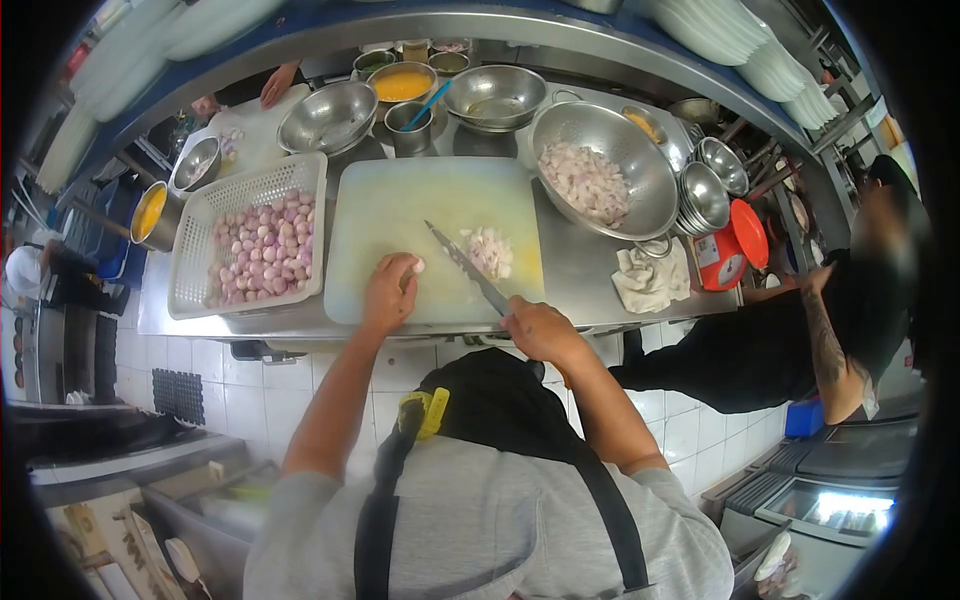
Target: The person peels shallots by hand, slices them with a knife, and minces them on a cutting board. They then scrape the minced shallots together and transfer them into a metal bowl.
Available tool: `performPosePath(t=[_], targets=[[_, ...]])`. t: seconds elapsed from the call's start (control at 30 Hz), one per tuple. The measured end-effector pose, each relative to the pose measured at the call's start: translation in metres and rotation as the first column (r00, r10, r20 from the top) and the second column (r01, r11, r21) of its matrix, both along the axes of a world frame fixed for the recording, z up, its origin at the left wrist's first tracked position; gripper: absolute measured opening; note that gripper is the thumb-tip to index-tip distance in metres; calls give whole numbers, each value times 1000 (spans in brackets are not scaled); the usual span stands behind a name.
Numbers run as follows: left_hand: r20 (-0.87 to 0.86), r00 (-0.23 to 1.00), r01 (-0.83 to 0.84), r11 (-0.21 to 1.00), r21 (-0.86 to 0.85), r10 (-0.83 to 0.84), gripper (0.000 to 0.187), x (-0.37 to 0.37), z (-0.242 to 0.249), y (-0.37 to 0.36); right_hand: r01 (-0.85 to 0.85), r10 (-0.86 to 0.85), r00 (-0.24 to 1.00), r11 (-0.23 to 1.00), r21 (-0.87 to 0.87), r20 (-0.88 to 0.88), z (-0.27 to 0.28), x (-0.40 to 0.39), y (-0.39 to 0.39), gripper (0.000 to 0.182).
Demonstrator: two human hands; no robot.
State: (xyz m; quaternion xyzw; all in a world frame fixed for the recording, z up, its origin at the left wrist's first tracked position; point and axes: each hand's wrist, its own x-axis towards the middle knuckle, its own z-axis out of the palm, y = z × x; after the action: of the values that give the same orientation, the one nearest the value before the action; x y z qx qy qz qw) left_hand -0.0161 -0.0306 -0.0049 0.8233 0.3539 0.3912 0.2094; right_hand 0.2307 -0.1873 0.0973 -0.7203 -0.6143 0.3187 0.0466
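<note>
My left hand [390,291] is closed on a small peeled shallot [418,265] at the lower middle of the cutting board [380,205]. In my right hand [540,328] is a kitchen knife [470,268], its blade slanting up and left across the board. Chopped shallot [488,252] lies in a small heap just right of the blade. To the left of the board, a white plastic basket [190,270] holds many whole peeled shallots [262,250]. A large steel colander [640,165] with more chopped shallot [583,185] stands at the board's upper right.
Steel bowls [328,117] and a pot with a blue-handled utensil [410,130] line the back. A cloth [652,277] and a red scale [720,258] sit at right. One person [800,330] stands at right; another person's hand [277,87] is across the table.
</note>
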Motion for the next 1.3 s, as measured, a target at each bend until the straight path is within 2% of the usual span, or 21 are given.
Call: performPosePath(t=[0.03, 0.13, 0.23, 0.33, 0.43, 0.53, 0.77, 0.87, 0.97, 1.07, 1.17, 1.27, 1.3], targets=[[17, 1000, 11, 997, -82, -9, 25, -2, 0, 4, -2, 2, 1000, 1000, 20, 9, 6, -3, -2, 29], [-3, 995, 100, 980, -175, -102, 24, -4, 7, 14, -18, 18, 997, 1000, 7, 72, 0, -13, -2, 27], [4, 987, 162, 980, -112, -162, 19, 10, 14, 20, -15, 16, 994, 1000, -10, 113, 2, -17, -1, 26], [94, 980, 196, 945, -263, -177, 16, 16, 6, 27, -18, 19, 995, 1000, -13, 98, 2, -14, -1, 26], [172, 966, 237, 922, -305, -192, 15, 14, 2, 38, -15, 16, 996, 1000, -17, 87, 0, -11, -2, 26], [5, 968, 244, 941, -234, -250, 13, 14, 8, 41, -24, 25, 995, 1000, -9, 100, 0, -13, -2, 24], [-2, 972, 230, 954, -190, -235, 10, 20, 4, 39, -67, 55, 983, 996, 63, 174, -5, -20, 1, 20], [32, 974, 224, 955, -195, -222, 9, 20, 3, 38, -100, 86, 977, 993, 64, 193, 20, -24, -13, 18], [40, 975, 223, 960, -172, -219, 9, 21, 3, 38, -57, 58, 983, 998, -9, 177, 31, -25, -21, 22], [60, 976, 218, 958, -187, -211, 9, 22, -1, 37, -96, 84, 983, 993, 71, 161, 8, -22, -12, 18], [60, 977, 213, 961, -175, -205, 8, 23, 1, 37, -80, 70, 988, 994, 68, 139, -1, -21, 0, 19], [42, 980, 198, 968, -153, -194, 8, 21, 1, 38, -62, 62, 988, 998, -10, 144, 34, -26, -15, 23], [53, 980, 195, 968, -160, -189, 8, 21, -1, 38, -66, 63, 989, 998, 19, 135, 25, -25, -13, 23]])
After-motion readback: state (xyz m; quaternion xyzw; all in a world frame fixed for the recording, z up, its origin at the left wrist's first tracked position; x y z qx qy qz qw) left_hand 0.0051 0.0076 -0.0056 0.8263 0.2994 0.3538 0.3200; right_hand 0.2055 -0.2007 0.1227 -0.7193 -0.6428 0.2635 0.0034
